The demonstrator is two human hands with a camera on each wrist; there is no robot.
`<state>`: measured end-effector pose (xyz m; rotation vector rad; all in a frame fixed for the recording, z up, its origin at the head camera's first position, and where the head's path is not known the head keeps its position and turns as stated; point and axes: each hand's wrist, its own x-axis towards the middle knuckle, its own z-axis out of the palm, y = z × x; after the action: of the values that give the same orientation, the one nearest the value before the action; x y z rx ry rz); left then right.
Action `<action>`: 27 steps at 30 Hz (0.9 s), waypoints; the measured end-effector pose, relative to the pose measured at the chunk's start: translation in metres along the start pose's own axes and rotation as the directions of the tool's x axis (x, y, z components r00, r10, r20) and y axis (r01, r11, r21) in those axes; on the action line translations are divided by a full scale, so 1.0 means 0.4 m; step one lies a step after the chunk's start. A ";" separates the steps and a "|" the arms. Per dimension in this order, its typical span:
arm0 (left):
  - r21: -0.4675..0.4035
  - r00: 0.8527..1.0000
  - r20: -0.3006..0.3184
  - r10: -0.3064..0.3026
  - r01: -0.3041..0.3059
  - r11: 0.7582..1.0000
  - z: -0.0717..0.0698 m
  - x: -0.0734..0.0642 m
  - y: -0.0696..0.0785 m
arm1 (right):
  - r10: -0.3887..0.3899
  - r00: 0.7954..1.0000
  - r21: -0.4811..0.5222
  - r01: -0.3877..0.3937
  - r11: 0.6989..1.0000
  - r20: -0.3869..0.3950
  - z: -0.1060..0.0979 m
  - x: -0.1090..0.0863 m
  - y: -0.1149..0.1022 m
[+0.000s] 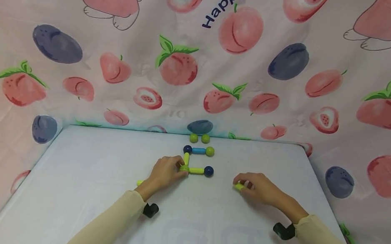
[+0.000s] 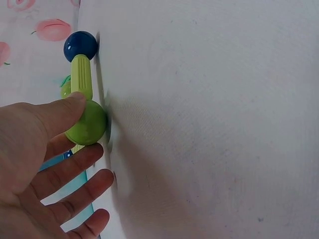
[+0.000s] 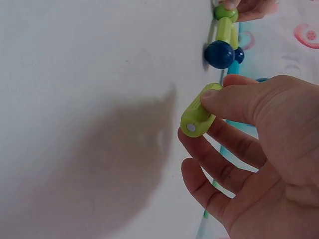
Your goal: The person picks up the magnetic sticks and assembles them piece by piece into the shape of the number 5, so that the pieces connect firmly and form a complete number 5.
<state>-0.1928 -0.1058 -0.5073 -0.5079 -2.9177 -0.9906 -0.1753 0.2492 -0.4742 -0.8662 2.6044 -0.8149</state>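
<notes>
My left hand pinches a green ball at the corner of a magnetic stick-and-ball figure on the table. From that ball one yellow-green stick runs right to a dark blue ball. Another yellow-green stick leads back to a second dark blue ball, where a light blue stick joins it to a green ball. Apart from the figure, to its right, my right hand pinches a loose yellow-green stick between thumb and fingers. A pale round disc shows on the stick's end.
Two loose green balls, one beside the other, lie near the back edge of the white table. The tip of a yellow-green piece shows beside my left wrist. A fruit-print cloth hangs behind the table.
</notes>
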 end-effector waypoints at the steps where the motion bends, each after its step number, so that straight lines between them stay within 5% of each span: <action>1: 0.000 1.000 -0.001 0.000 0.000 1.000 0.000 0.000 0.000 | -0.007 1.000 0.006 0.007 1.000 -0.005 -0.002 0.000 -0.002; 27: 0.007 1.000 0.007 -0.005 0.005 1.000 0.002 0.002 -0.003 | -0.016 0.998 0.140 0.023 0.990 -0.055 0.047 0.033 -0.035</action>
<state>-0.1939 -0.1059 -0.5085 -0.5052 -2.9291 -0.9803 -0.1714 0.2238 -0.4820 -0.8417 2.5508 -1.0276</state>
